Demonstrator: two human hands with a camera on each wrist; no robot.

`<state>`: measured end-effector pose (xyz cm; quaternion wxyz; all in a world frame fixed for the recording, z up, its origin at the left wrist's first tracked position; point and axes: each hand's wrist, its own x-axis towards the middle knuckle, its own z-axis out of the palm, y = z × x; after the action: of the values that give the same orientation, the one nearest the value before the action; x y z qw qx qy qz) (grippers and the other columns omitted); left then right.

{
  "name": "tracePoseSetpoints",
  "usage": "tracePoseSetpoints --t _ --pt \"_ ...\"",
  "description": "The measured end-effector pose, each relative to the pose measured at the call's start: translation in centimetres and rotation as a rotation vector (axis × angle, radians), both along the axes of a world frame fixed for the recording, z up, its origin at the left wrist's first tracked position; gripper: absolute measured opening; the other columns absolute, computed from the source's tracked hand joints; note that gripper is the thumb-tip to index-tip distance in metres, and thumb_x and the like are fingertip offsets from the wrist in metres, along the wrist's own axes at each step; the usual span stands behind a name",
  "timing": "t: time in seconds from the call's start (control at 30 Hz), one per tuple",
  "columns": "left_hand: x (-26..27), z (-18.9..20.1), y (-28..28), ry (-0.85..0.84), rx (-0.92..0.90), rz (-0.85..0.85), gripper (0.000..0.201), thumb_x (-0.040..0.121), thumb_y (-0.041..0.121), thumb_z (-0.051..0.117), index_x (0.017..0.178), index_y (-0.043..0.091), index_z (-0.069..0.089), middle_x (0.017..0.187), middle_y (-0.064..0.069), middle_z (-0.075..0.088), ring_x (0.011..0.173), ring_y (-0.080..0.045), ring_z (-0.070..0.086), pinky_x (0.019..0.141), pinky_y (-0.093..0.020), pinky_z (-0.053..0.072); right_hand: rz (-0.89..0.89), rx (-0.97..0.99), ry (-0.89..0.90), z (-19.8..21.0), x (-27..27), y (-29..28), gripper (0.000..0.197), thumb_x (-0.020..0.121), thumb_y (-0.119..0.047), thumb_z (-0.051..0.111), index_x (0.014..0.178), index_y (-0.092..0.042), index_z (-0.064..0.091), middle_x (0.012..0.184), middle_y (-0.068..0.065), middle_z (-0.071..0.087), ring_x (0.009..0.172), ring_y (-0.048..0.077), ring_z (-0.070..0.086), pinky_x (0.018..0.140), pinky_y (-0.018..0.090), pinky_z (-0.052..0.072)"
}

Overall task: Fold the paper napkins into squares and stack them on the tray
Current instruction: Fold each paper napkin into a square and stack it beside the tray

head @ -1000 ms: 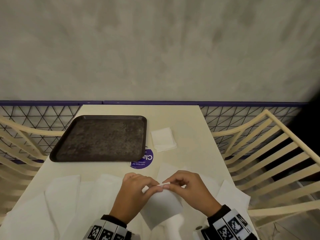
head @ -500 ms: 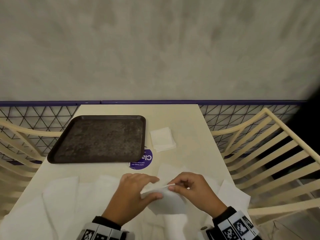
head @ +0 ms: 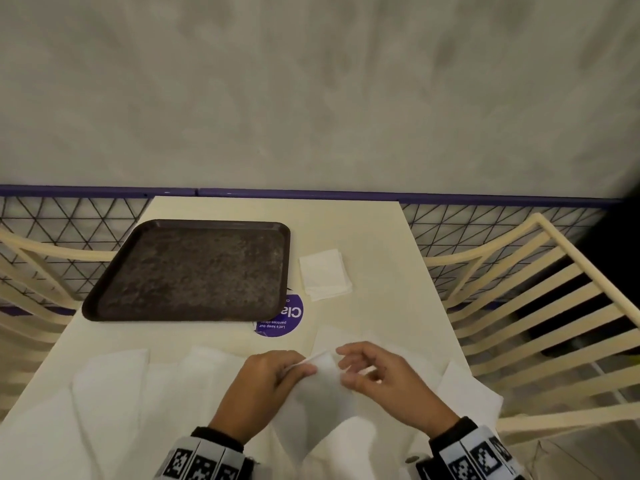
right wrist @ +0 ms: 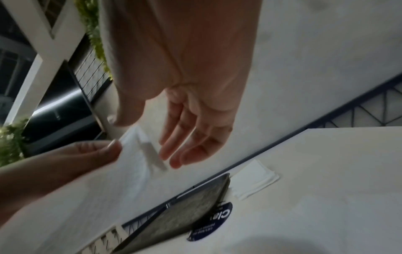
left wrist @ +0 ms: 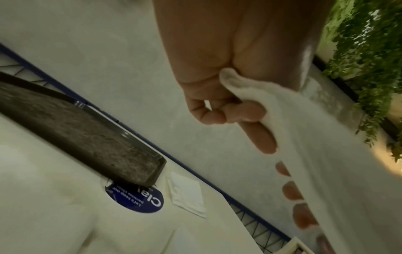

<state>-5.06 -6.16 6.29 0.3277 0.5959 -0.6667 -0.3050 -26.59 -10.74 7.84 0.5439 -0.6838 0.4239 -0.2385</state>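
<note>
Pinching one corner of the half-folded napkin (head: 320, 379), the left hand (head: 263, 386) holds alone; the right hand (head: 384, 382) hovers beside it, fingers loose and released. Risk: the limp sheet sags, skewing the fold before reaching the tray (head: 104, 299).

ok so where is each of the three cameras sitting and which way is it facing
Head: worn on the head, facing forward and down at the table, tray and folded stack; both hands and marker cuffs show.
Left wrist: looks along the left hand, whose fingers pinch the napkin; tray beyond.
Right wrist: looks along the right hand, its fingers straight near the napkin edge; the left hand enters at lower left.
Shared: all three show the tray, the blue sticker and the folded stack.
</note>
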Motion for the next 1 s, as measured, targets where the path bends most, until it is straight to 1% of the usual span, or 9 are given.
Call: tracePoseSetpoints --t 0.07,0.13,0.3,0.47,0.5,0.57,0.67,0.83,1.0 --pt "-0.2 -0.1 -0.6 0.058 0.014 0.003 0.041 0.081 0.063 0.047 0.07 0.028 0.064 0.074 0.016 0.064 0.073 -0.005 0.059 0.063 -0.016 0.044 0.072 0.009 0.055 -0.7 0.4 -0.2 0.02 0.084 -0.023 0.069 0.073 -0.038 0.062 0.07 -0.012 0.059 0.067 0.004 0.054 0.063 0.016 0.042" --pt "-0.5 -0.4 -1.1 0.101 0.015 0.04 0.043 0.077 0.063 0.045 0.073 0.026 0.067 0.073 0.012 0.066 0.072 -0.008 0.06 0.064 -0.018 0.045 0.057 0.021 0.074 -1.4 0.6 -0.9 0.031 0.086 -0.023 0.067 0.059 -0.034 0.056 0.058 -0.013 0.046 0.057 0.004 0.042 0.057 0.015 0.034" --pt "-0.7 -2.9 -2.9 0.15 0.1 0.294 0.013 0.088 0.033 0.058 0.075 0.033 0.058 0.071 0.015 0.063 0.074 -0.003 0.06 0.063 -0.011 0.046 -0.2 0.087 0.015 -2.9 1.2 -6.3 0.015 0.082 -0.014 0.071 0.071 -0.02 0.062 0.057 -0.012 0.056 0.055 0.003 0.048 0.057 0.016 0.039" --pt "-1.4 -6.9 -4.3 -0.045 0.327 0.138 0.009 0.091 0.022 0.055 0.083 0.026 0.055 0.089 0.008 0.057 0.079 -0.006 0.053 0.079 -0.017 0.046 -0.445 0.179 0.013 -4.5 3.5 -14.3 0.017 0.084 -0.013 0.068 0.073 -0.014 0.055 0.062 -0.002 0.053 0.054 0.01 0.045 0.049 0.018 0.039" --pt "-1.9 -7.5 -4.5 -0.077 0.358 0.099 0.007 0.092 0.025 0.053 0.09 0.021 0.058 0.095 0.005 0.056 0.084 -0.007 0.052 0.083 -0.018 0.044 -0.475 0.2 0.021 -5.1 4.1 -15.9 0.018 0.085 -0.014 0.067 0.072 -0.014 0.054 0.063 -0.001 0.053 0.054 0.011 0.045 0.05 0.019 0.039" --pt "-3.1 -8.3 -4.8 -0.134 0.406 0.039 0.025 0.092 0.032 0.052 0.109 0.015 0.058 0.107 0.002 0.05 0.097 -0.01 0.049 0.089 -0.02 0.041 -0.538 0.227 0.048 -6.2 5.2 -18.9 0.018 0.085 -0.016 0.067 0.072 -0.016 0.055 0.064 0.001 0.054 0.055 0.011 0.046 0.052 0.02 0.039" --pt "-4.4 -9.0 -5.0 -0.156 0.461 0.077 0.048 0.083 0.048 0.057 0.122 0.021 0.047 0.116 0.005 0.04 0.11 -0.013 0.045 0.094 -0.024 0.038 -0.594 0.238 0.087 -8.0 6.4 -22.7 0.019 0.084 -0.021 0.069 0.071 -0.02 0.055 0.068 0.002 0.057 0.061 0.013 0.05 0.056 0.022 0.039" --pt "-5.0 -9.5 -5.1 -0.247 0.38 0.04 0.043 0.081 0.048 0.059 0.116 0.026 0.047 0.11 0.009 0.037 0.1 -0.01 0.039 0.088 -0.02 0.035 -0.595 0.204 0.255 -10.6 8.0 -26.0 0.022 0.081 -0.024 0.071 0.068 -0.021 0.053 0.077 0.005 0.063 0.08 0.022 0.057 0.084 0.034 0.05" --pt "-4.8 -9.7 -5.3 -0.195 0.358 0.016 0.024 0.084 0.038 0.06 0.102 0.023 0.054 0.102 0.012 0.034 0.097 -0.009 0.041 0.088 -0.018 0.035 -0.55 0.123 0.424 -11.7 8.3 -26.2 0.021 0.083 -0.023 0.069 0.07 -0.016 0.053 0.096 0.008 0.065 0.09 0.022 0.058 0.088 0.031 0.046"
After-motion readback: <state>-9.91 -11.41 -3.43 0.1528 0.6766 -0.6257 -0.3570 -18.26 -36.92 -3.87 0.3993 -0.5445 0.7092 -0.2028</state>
